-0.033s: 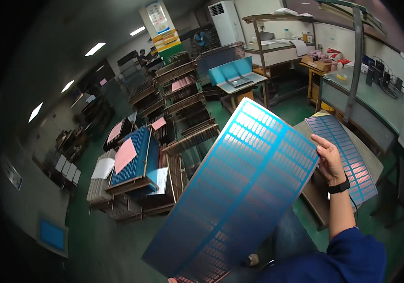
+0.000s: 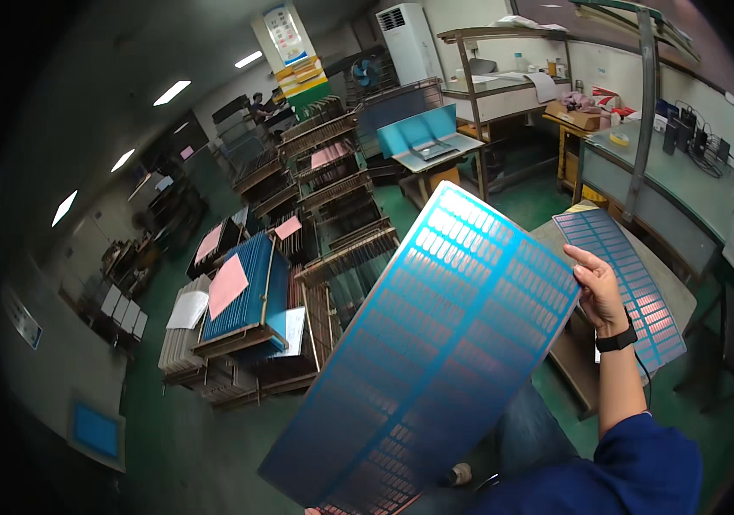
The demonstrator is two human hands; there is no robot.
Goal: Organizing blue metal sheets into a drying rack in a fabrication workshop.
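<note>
A large blue circuit board panel, patterned with rows of small copper-coloured rectangles, is held up at a tilt in front of me. My right hand pinches its right edge near the upper corner, thumb on the front face. Only a bit of my left hand shows, at the panel's bottom edge; the rest lies outside the picture. Light glares off the upper part of the panel. Beyond my right wrist, a second patterned panel lies on a pale table.
Metal racks filled with upright boards stand ahead. A blue stack of boards with a pink sheet on it is at left. A glass-topped bench with black devices is at right. A dark stool stands by the table.
</note>
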